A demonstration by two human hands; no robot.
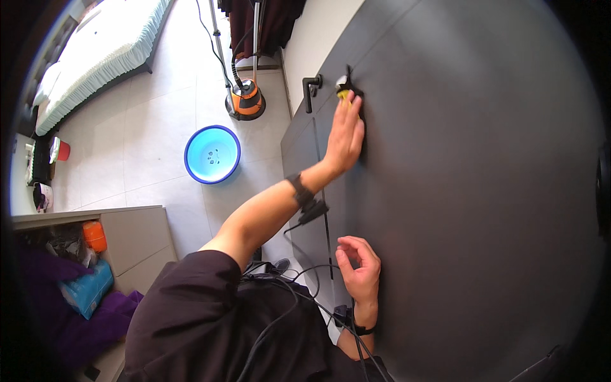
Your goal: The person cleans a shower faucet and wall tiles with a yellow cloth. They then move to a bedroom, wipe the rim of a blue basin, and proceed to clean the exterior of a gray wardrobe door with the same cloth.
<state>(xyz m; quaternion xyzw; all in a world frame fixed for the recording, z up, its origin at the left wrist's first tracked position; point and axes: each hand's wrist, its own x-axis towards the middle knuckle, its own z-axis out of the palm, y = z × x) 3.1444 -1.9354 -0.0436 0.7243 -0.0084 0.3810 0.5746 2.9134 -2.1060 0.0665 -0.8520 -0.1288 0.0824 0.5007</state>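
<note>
My left hand [344,143] reaches up along a dark grey door [458,191], fingers extended. Under its fingertips a small yellow cloth or sponge [343,94] is pressed to the door; dark and white patches show around it, and the hand covers part of it. A black lever handle [308,94] is just left of that hand. Lower down, my right hand [361,272] is beside the door with its fingers loosely curled, thumb apart, nothing visible in it. I cannot tell whether it touches the door. Black straps with small devices circle both wrists.
A light blue basin [212,155] with a dark blue rim stands on the tiled floor. Behind it is an orange-and-black garment steamer [247,102] with poles. A bed [105,52] and a cabinet [136,238] are at left. Black cables [286,291] hang across my front.
</note>
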